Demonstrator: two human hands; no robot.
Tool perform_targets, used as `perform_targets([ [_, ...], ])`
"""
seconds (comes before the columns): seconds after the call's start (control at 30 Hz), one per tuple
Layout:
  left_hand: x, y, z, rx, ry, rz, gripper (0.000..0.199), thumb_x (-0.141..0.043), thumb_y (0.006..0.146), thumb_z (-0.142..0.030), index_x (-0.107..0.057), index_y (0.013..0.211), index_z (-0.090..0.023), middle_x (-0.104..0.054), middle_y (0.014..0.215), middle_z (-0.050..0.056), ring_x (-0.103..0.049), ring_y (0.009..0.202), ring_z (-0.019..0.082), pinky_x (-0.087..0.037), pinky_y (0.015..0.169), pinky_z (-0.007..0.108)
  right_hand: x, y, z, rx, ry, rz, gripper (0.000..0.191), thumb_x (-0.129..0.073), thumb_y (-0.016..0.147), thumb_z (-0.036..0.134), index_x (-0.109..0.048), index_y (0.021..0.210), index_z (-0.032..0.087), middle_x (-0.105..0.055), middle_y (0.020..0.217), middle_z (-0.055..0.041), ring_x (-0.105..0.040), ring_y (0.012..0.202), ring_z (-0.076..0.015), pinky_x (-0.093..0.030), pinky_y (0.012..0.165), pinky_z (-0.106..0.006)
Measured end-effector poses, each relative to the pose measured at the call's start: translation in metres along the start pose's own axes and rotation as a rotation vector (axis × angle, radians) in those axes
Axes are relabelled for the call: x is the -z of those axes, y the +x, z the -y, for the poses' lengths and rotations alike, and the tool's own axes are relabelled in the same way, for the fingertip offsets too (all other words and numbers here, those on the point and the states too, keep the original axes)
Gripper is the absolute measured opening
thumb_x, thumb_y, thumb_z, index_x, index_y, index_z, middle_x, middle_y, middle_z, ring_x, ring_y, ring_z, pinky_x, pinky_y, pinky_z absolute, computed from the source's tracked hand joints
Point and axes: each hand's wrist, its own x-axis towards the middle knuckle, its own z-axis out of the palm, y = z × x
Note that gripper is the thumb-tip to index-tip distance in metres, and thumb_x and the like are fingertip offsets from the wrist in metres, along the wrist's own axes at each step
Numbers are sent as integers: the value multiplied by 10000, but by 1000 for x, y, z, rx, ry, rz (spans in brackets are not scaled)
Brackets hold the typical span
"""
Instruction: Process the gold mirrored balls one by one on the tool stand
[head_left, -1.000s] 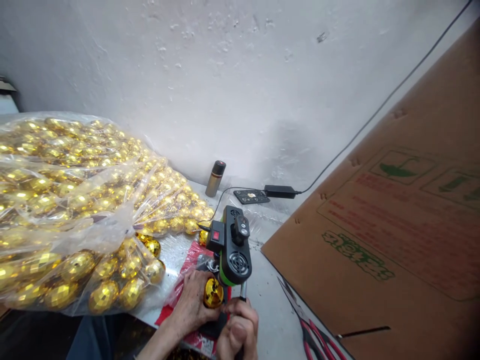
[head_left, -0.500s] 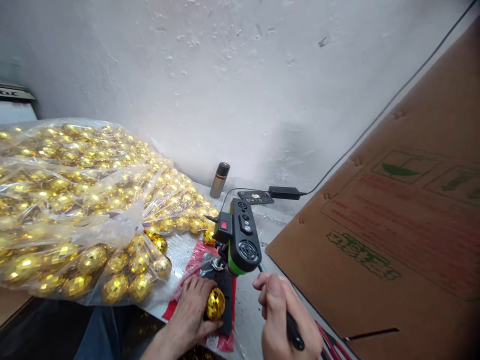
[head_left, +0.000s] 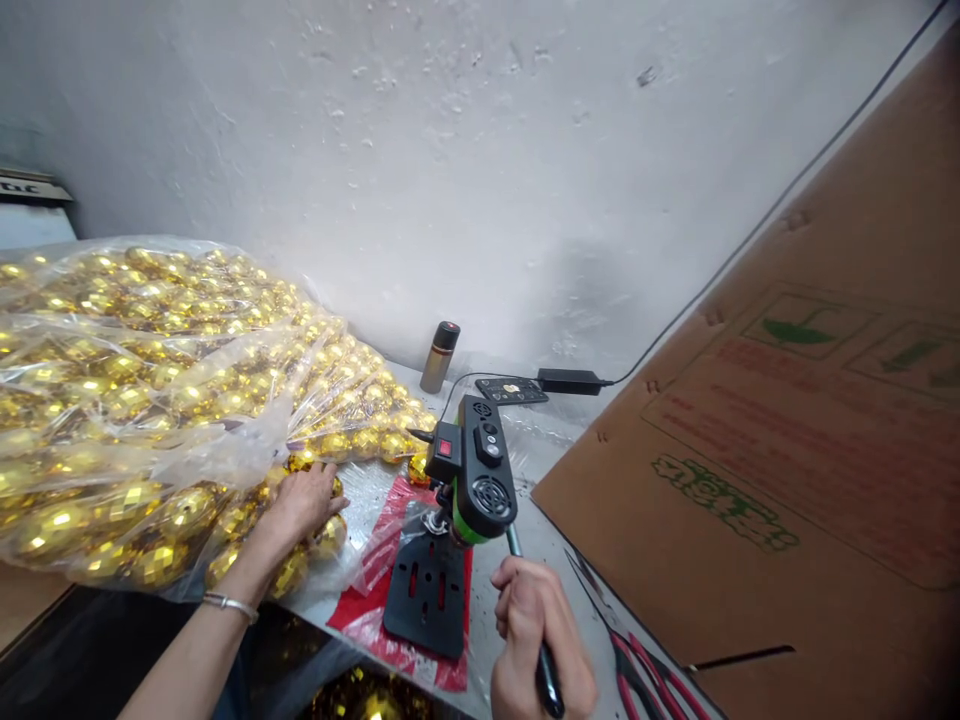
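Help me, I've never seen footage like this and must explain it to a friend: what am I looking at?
This view comes from a camera on a person's head, looking forward and down at two bare hands. The right hand grips the lever of a black-and-green machine with a slotted base. The left hand is over gold balls by a clear bag; whether it holds one is hidden. The table also bears a bottle.

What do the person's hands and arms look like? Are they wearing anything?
The left hand is ungloved, its forearm bare, with a thin silver-coloured bangle around the wrist. The right hand is ungloved too; its forearm is out of view.
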Motion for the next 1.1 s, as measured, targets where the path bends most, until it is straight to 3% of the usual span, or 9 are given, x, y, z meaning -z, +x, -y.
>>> perform_targets([
  [0.1,-3,10,2,-33,-111,27,284,-758,782,-266,-744,1062,-220,-834,1162,131,-798,1090,356,-598,1004,428,0,-1,0,6,8,-3,318,-523,1073,57,-563,803,220,-598,753,17,-574,577,-99,-441,533,-227],
  [0.2,0,11,-4,-70,-224,14,389,-673,848,-323,-723,1221,-222,-831,1190,97,-783,1147,316,-591,1041,395,1,-2,-1,5,21,7,311,-521,1069,59,-574,807,218,-601,748,18,-573,570,-103,-435,529,-239],
  [0.43,-12,-14,-39,-22,-991,76,598,-482,1012,-660,-671,1391,-239,-727,1470,112,-727,1235,314,-634,811,360,0,3,3,-15,17,3,322,-513,1073,61,-547,795,222,-600,741,22,-567,575,-98,-421,537,-230],
  [0.57,-52,-16,-60,-27,-953,-64,468,-610,930,-539,-663,1249,-201,-754,1332,132,-702,1268,302,-572,1092,435,0,5,5,-6,22,-7,339,-513,1072,61,-529,775,224,-578,710,30,-588,592,-101,-434,560,-225],
  [0.7,-83,-24,-72,-64,-914,-77,415,-656,884,-474,-570,1195,-214,-759,1197,117,-752,1090,299,-597,1052,495,3,2,2,12,15,32,311,-501,1073,61,-553,814,226,-603,726,23,-611,608,-114,-452,574,-231],
  [0.8,-94,-37,-73,-170,-872,-87,339,-608,958,-491,-549,1175,-236,-767,1147,107,-763,1072,303,-607,1037,513,4,0,0,23,10,47,308,-500,1073,64,-544,818,230,-607,729,22,-617,614,-115,-466,585,-230],
  [0.9,-100,-49,-70,-196,-839,-111,430,-547,1036,-525,-548,1333,-213,-754,1324,166,-747,1237,326,-575,1127,541,5,0,0,24,0,64,306,-497,1073,57,-541,825,231,-600,732,23,-602,606,-108,-467,580,-227],
  [1.0,-104,-54,-64,-244,-770,-86,611,-634,1012,-521,-512,1530,-220,-715,1496,180,-688,1386,362,-528,1199,570,6,1,3,13,-7,64,297,-502,1080,66,-541,837,232,-598,734,26,-600,612,-108,-463,576,-226],
  [1.1,-106,-56,-58,-291,-698,-105,636,-731,957,-487,-588,1523,-232,-768,1417,170,-710,1325,394,-550,1156,592,4,7,7,-4,-2,52,280,-508,1086,78,-550,855,230,-605,746,31,-595,613,-99,-457,575,-217],
])
